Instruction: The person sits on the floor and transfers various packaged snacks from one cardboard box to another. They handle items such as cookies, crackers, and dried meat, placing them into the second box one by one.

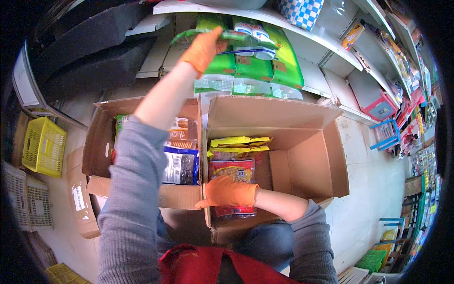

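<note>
My left hand [204, 49], in an orange glove, reaches forward above several green plastic-wrapped packs [252, 69] on the low shelf. It is closed on a motion-blurred, green-edged packet [236, 38]. White bottles or tubs [264, 53] lie just beyond, partly covered by it. My right hand [230, 191], also gloved, lies over a red packet of snacks [232, 167] in the right cardboard box [301, 170], one finger pointing towards the wall between the boxes. Whether it grips anything is hidden. Yellow packets [239, 142] stand behind. The left cardboard box [99, 142] holds a blue-edged packet [181, 165] and biscuits [179, 127].
White shelving [227, 10] runs across the front and down the right side. A yellow plastic basket [44, 147] and a flattened carton piece [79, 191] are on the floor at left. A blue-framed stool or crate [386, 133] stands at right.
</note>
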{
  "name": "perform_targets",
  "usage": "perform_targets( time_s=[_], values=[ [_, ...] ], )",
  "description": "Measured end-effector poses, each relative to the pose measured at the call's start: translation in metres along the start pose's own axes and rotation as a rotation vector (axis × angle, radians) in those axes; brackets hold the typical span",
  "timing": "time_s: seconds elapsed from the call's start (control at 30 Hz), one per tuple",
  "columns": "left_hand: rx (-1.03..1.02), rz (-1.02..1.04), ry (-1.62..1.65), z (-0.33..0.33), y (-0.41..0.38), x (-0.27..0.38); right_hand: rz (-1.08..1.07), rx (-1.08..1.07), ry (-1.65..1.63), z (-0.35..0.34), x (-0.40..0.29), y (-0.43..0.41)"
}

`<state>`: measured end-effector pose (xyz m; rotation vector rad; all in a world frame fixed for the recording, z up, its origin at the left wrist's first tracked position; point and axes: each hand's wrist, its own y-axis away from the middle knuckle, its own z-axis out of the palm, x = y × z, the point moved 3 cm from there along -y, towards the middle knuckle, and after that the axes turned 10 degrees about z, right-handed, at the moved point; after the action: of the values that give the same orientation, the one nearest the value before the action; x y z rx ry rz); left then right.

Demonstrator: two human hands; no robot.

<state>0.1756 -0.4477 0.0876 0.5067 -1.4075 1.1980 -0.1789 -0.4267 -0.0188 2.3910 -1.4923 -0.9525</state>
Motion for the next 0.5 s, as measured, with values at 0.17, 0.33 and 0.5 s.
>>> perform_targets(
  time_s=[0.17,0.33,0.5],
  values=[
    [0.031,-0.085,0.464,-0.084,0.047,0.108,0.027,-0.047,0.121,0.015,0.012,-0.002],
    [0.189,-0.245,1.384,-0.287,0.158,0.235,-0.048,-0.050,0.011,0.000,0.000,-0.009],
    [0.691,0.138,-0.043,-0.384,0.277,0.270,0.026,-0.110,-0.021,-0.012,-0.009,0.001]
  ],
)
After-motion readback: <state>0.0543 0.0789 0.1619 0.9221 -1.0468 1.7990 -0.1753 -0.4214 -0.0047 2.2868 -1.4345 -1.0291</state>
